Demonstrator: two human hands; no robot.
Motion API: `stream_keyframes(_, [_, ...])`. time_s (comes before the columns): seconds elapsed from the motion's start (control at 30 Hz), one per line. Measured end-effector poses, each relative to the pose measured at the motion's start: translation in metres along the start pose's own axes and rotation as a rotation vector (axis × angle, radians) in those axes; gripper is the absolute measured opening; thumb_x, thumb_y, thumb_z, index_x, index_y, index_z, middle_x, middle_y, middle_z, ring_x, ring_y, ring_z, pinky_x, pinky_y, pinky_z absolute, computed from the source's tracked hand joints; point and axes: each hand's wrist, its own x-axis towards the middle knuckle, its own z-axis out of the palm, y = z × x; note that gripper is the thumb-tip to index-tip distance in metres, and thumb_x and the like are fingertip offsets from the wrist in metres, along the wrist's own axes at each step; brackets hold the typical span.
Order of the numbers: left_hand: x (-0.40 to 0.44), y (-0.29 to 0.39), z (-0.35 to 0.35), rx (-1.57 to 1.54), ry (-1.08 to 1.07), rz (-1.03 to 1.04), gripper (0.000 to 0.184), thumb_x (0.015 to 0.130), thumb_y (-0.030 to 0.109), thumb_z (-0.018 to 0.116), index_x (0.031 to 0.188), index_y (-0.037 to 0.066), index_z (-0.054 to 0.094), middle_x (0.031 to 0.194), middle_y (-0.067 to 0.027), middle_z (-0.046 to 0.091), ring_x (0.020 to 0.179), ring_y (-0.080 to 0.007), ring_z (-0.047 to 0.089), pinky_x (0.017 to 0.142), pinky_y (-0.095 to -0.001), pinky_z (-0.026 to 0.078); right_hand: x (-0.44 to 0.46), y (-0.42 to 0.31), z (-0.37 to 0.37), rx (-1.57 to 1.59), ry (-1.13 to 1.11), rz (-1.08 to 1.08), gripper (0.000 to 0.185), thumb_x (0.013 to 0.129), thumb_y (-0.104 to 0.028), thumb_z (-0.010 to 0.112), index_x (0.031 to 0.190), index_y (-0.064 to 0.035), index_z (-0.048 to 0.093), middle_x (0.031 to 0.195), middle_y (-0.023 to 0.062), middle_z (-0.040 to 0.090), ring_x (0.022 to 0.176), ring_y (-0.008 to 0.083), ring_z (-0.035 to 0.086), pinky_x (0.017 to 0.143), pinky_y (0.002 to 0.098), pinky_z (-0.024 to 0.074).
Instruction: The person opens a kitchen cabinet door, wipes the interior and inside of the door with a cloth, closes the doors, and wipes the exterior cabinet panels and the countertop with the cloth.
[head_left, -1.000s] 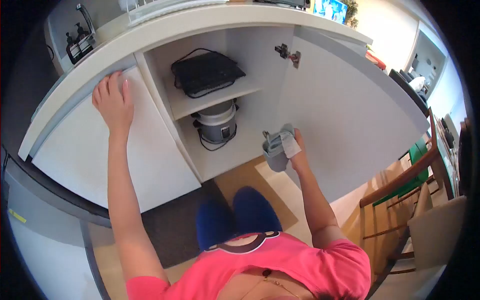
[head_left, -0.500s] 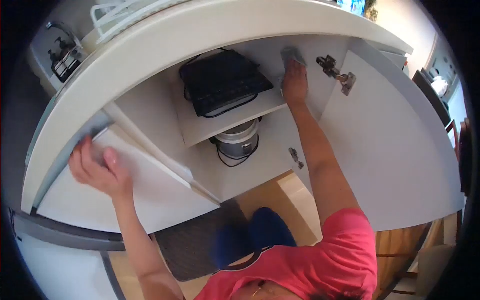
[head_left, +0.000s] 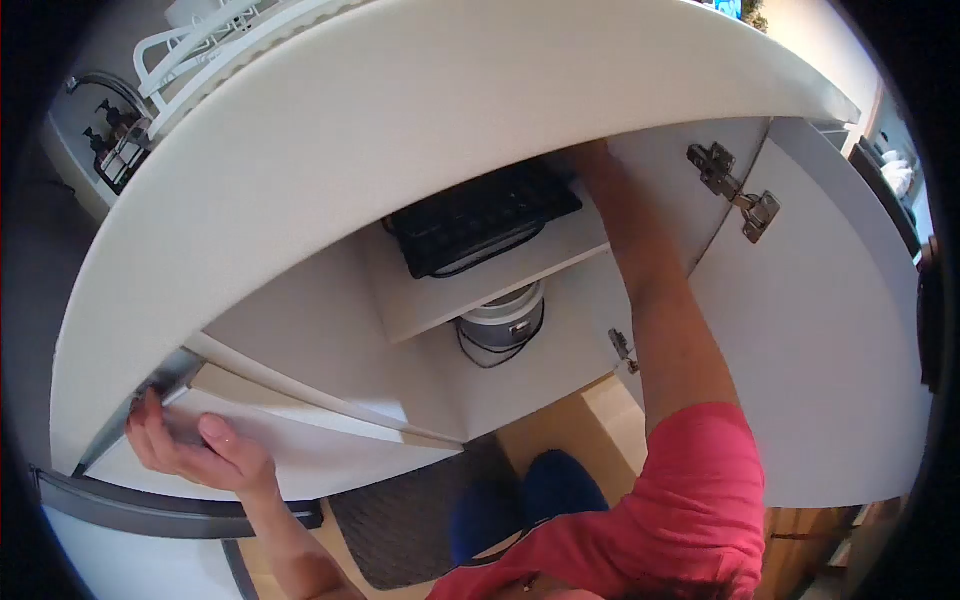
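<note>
A broad pale counter (head_left: 420, 120) curves across the room, with a white rack (head_left: 190, 60) on its far left, near a tap (head_left: 105, 80) and dark bottles (head_left: 97, 143). A dark grey mat (head_left: 400, 520) lies on the light brown floor (head_left: 540, 435), which has a paler patch. At upper right, a plant (head_left: 756, 16) stands beside a lit screen (head_left: 728, 7), before a brightly lit wall (head_left: 815, 50); the left is dimmer.

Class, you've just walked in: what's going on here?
A person in a pink top reaches into a white cupboard, the right hand mostly hidden beneath the cream countertop, its grip unseen. The left hand, loosely curled, is at the top of a white door. A flat black object lies on the white upper shelf; a round grey and white container stands below.
</note>
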Motion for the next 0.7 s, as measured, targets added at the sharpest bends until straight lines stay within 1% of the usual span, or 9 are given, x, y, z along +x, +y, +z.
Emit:
stream_keyframes(0.07, [0.002,-0.001,0.000,-0.045,0.007,0.002,0.045,0.093,0.031,0.038,0.122,-0.004,0.039,0.122,-0.0202,0.039,0.118,-0.0319,0.033,0.098,-0.0412,0.027,-0.020,-0.006,0.023,0.144,-0.113,-0.090,0.027,0.074,-0.016,0.052,0.096,-0.0055,0.064,0.098,0.0133,0.062,0.099,0.0276,0.054,0.089,0.0361,0.0407])
stream_keyframes(0.13, [0.002,0.001,0.003,-0.131,0.044,-0.003,0.043,0.092,0.029,0.040,0.122,-0.002,0.041,0.122,-0.0191,0.040,0.118,-0.0295,0.032,0.099,-0.0403,0.026,-0.035,-0.009,0.026,0.271,-0.198,-0.154,0.027,0.074,-0.016,0.053,0.096,-0.0054,0.063,0.097,0.0138,0.063,0.097,0.0285,0.055,0.088,0.0372,0.0418])
stream_keyframes(0.23, [0.003,0.002,0.001,-0.080,0.002,0.008,0.043,0.091,0.029,0.041,0.122,-0.002,0.040,0.123,-0.0195,0.039,0.118,-0.0294,0.032,0.099,-0.0405,0.026,-0.050,-0.011,0.029,0.422,-0.235,-0.206,0.027,0.072,-0.017,0.054,0.095,-0.0053,0.063,0.096,0.0147,0.063,0.094,0.0299,0.057,0.086,0.0389,0.0435])
stream_keyframes(0.3, [0.003,0.001,0.003,-0.083,0.022,0.037,0.043,0.091,0.028,0.042,0.122,-0.001,0.041,0.123,-0.0180,0.041,0.117,-0.0292,0.033,0.099,-0.0402,0.025,-0.067,-0.017,0.021,0.537,-0.162,-0.053,0.027,0.072,-0.017,0.055,0.094,-0.0052,0.063,0.095,0.0153,0.063,0.092,0.0308,0.058,0.084,0.0400,0.0447])
stream_keyframes(0.33, [0.001,0.000,0.003,-0.075,0.029,0.056,0.043,0.091,0.029,0.042,0.121,-0.001,0.041,0.123,-0.0174,0.042,0.117,-0.0292,0.033,0.099,-0.0401,0.025,-0.082,-0.024,0.008,0.628,-0.109,0.082,0.029,0.069,-0.021,0.056,0.091,-0.0059,0.064,0.095,0.0155,0.063,0.093,0.0318,0.058,0.081,0.0425,0.0458])
stream_keyframes(0.43, [0.003,0.003,0.005,-0.080,0.048,0.071,0.044,0.091,0.032,0.044,0.120,0.000,0.044,0.120,-0.0152,0.047,0.116,-0.0294,0.035,0.098,-0.0402,0.024,-0.103,-0.025,0.002,0.548,-0.424,0.100,0.031,0.073,-0.021,0.053,0.099,-0.0078,0.063,0.093,0.0187,0.062,0.090,0.0344,0.058,0.081,0.0429,0.0460])
stream_keyframes(0.53, [0.006,0.009,0.006,-0.107,0.086,0.055,0.042,0.090,0.033,0.045,0.118,0.001,0.047,0.120,-0.0134,0.047,0.115,-0.0283,0.036,0.096,-0.0395,0.025,-0.140,-0.033,-0.015,0.750,-0.311,0.369,0.028,0.073,-0.018,0.054,0.097,-0.0070,0.063,0.102,0.0201,0.060,0.089,0.0351,0.058,0.079,0.0436,0.0469])
stream_keyframes(0.63, [0.005,0.008,0.008,-0.097,0.103,0.052,0.041,0.090,0.032,0.046,0.117,0.002,0.048,0.118,-0.0126,0.048,0.114,-0.0274,0.037,0.096,-0.0390,0.025,-0.167,-0.065,-0.042,0.575,-0.049,0.288,0.029,0.067,-0.016,0.056,0.090,-0.0010,0.065,0.095,0.0178,0.062,0.089,0.0335,0.059,0.077,0.0423,0.0487])
stream_keyframes(0.7, [0.007,0.011,0.007,-0.085,0.114,0.037,0.041,0.088,0.032,0.048,0.117,0.002,0.049,0.116,-0.0117,0.049,0.113,-0.0269,0.037,0.095,-0.0395,0.024,-0.176,-0.105,-0.048,0.668,0.124,0.280,0.033,0.065,-0.011,0.057,0.095,-0.0013,0.064,0.107,0.0179,0.058,0.093,0.0329,0.058,0.080,0.0402,0.0486])
